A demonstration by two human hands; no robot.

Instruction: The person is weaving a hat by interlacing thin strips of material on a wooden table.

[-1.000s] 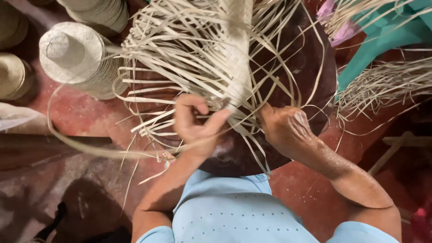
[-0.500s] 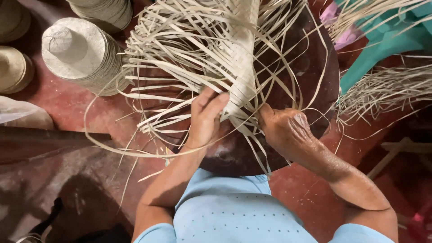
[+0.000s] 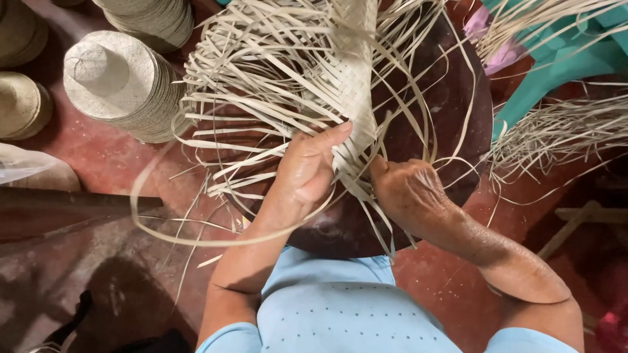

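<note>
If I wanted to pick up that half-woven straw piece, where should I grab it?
Probably by the tightly plaited band, coming from its near end, where the left hand and right hand meet it. The loose strips fanning out sideways would likely bend or slip.

A woven panel (image 3: 350, 85) lies across a round board (image 3: 451, 111) at centre, its loose strips (image 3: 255, 91) fanning out to the left over the floor (image 3: 85, 170). The left hand (image 3: 304, 173) rests on the strips just left of the panel; the right hand (image 3: 409, 193) sits at the panel's near edge, on the board. A stack of hats (image 3: 124, 88) stands on the floor to the left, more hats (image 3: 23, 104) beyond it at the edge. A bundle of fibres (image 3: 556, 134) lies right of the board, below a chair (image 3: 562, 59).
</note>
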